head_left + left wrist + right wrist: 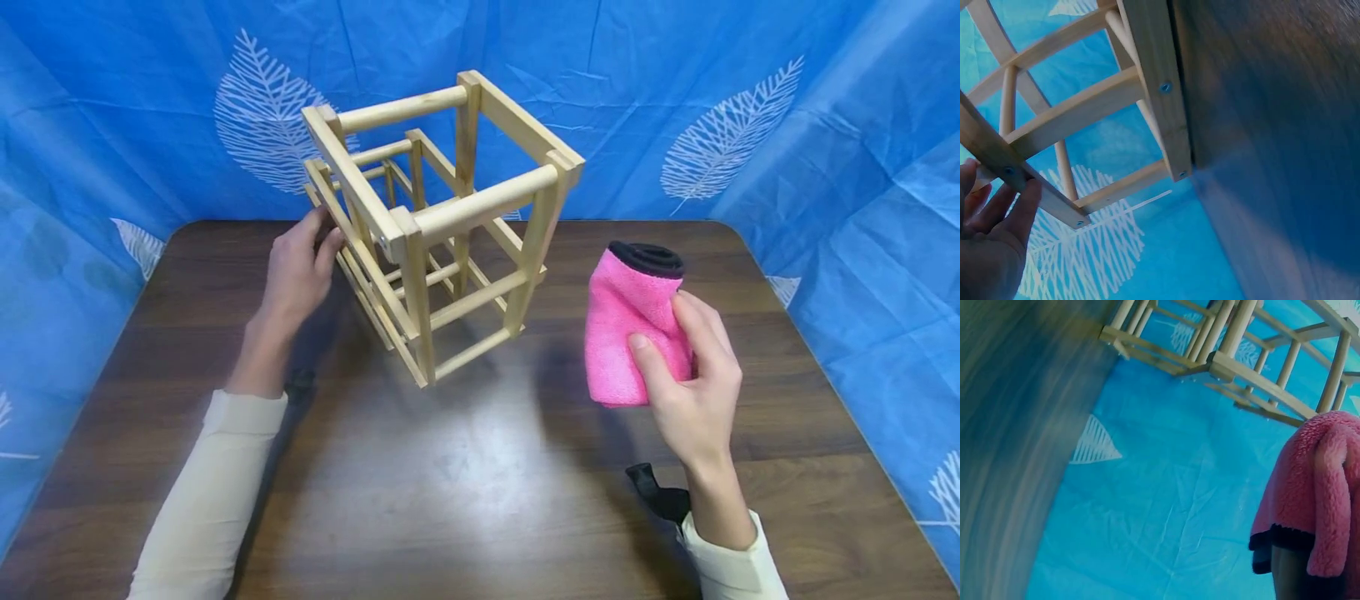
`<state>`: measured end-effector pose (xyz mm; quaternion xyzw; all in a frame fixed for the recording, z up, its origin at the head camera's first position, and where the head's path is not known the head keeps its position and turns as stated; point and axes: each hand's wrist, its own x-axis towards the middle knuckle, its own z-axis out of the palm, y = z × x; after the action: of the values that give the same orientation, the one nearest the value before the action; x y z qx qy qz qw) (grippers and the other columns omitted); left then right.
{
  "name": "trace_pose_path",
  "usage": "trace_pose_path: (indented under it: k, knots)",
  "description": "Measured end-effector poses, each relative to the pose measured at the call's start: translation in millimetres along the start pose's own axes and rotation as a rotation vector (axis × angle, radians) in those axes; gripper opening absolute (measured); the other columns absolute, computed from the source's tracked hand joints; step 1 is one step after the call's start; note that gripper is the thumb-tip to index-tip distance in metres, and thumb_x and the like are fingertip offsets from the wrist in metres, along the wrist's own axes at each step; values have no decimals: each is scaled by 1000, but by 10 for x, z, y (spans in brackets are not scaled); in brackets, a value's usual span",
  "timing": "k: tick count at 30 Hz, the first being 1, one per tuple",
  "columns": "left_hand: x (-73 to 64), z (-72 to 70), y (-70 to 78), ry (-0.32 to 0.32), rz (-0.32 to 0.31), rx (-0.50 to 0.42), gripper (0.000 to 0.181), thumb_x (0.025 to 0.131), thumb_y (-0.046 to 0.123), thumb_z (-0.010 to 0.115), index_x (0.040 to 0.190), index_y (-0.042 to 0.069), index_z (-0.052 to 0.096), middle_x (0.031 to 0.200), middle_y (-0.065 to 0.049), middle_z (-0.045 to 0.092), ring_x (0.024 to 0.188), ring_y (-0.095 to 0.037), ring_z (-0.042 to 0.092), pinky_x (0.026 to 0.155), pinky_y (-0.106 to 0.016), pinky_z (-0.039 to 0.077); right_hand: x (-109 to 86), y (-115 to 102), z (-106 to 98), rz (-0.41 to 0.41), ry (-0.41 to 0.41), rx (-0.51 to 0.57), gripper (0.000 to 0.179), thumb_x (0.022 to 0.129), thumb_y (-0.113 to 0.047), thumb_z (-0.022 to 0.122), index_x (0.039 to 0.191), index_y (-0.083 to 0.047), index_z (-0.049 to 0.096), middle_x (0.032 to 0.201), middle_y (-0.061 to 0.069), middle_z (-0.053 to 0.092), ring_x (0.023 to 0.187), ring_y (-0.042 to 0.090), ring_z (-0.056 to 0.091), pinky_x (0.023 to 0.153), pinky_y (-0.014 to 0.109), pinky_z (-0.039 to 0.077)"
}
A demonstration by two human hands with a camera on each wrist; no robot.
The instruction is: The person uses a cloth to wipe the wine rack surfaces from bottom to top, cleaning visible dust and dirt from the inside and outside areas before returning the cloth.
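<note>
A pale wooden rack (pixel 487 202), built of square posts, flat slats and round dowels, stands at the back left of the table. My left hand (pixel 300 258) grips a slat on its left side, fingers partly hidden behind the wood. From the left wrist view, the fingertips (pixel 1030 194) curl at a joint of the rack (pixel 1079 112) with screw heads. Right of the rack, my right hand (pixel 697 379) pinches a folded pink cloth (pixel 622 317) with black edging, thumb on its near face. Fluffy folds of the cloth (pixel 1291 481) fill the lower right of the right wrist view.
The dark wooden table (pixel 465 500) runs up to a blue curtain (pixel 585 108) with white leaf prints at the back and sides. A black strap (pixel 660 496) hangs at my right wrist.
</note>
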<state>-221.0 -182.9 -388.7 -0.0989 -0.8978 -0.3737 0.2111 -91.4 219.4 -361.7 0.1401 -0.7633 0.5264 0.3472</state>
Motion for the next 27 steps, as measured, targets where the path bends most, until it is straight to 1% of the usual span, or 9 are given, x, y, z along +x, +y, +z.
trace_pose_path:
  k: [3, 6, 8, 12, 14, 18, 21, 25, 27]
  knots:
    - [29, 40, -41, 42, 19, -25, 33, 102, 10, 54, 131, -7, 56, 115, -25, 63, 100, -39, 60, 85, -52, 45, -5, -45, 85, -47, 9, 56, 45, 77, 6, 73, 120, 14, 62, 121, 15, 62, 108, 26, 56, 82, 23, 49]
    - [52, 68, -55, 58, 3, -39, 33, 103, 7, 52, 131, -8, 55, 124, -27, 59, 105, -40, 58, 84, -52, 46, 12, -121, 183, -101, 37, 101, 44, 81, -5, 76, 118, 14, 62, 120, 23, 61, 108, 29, 56, 84, 25, 50]
    - [53, 73, -62, 56, -20, -34, 32, 104, 9, 50, 131, -7, 56, 119, -26, 61, 98, -38, 59, 80, -51, 46, 47, -219, 261, -140, 80, 123, 44, 82, -9, 77, 115, 15, 62, 118, 26, 61, 106, 29, 57, 84, 26, 51]
    - [47, 72, -93, 44, -50, -37, 32, 104, 12, 49, 133, 0, 56, 113, -23, 64, 93, -35, 60, 81, -50, 46, 168, -468, 407, -192, 200, 157, 43, 80, -10, 75, 111, 17, 62, 113, 26, 61, 103, 29, 57, 83, 27, 51]
    - [38, 68, -102, 30, -58, -48, 33, 104, 12, 50, 135, 2, 55, 116, -22, 64, 98, -35, 60, 85, -50, 46, 233, -559, 463, -214, 249, 173, 44, 78, -11, 76, 109, 17, 62, 111, 25, 61, 103, 31, 56, 83, 28, 51]
    - [-11, 47, -61, 3, -92, -120, 44, 104, 13, 50, 146, 4, 44, 134, -20, 55, 117, -33, 55, 95, -50, 46, 344, -666, 535, -268, 313, 182, 45, 75, -13, 77, 106, 16, 64, 110, 27, 61, 104, 36, 54, 85, 33, 50]
    - [-97, 32, 37, 54, -132, -216, 47, 103, 18, 53, 147, 5, 44, 139, -15, 52, 123, -25, 53, 98, -44, 47, 399, -714, 557, -291, 329, 157, 46, 73, -15, 77, 106, 14, 65, 110, 27, 61, 105, 39, 53, 85, 35, 50]
    - [-295, 15, 320, 203, -195, -361, 37, 101, 24, 58, 129, -1, 59, 120, -12, 63, 107, -17, 60, 91, -30, 51, 432, -749, 576, -289, 315, 142, 47, 72, -15, 76, 108, 14, 65, 111, 27, 61, 106, 40, 52, 85, 37, 50]
    - [-400, 4, 512, 193, -218, -444, 38, 102, 27, 55, 123, -4, 61, 112, -14, 65, 100, -21, 62, 87, -30, 51, 435, -760, 588, -280, 312, 146, 47, 72, -13, 76, 108, 14, 65, 111, 27, 61, 106, 39, 52, 85, 36, 49]
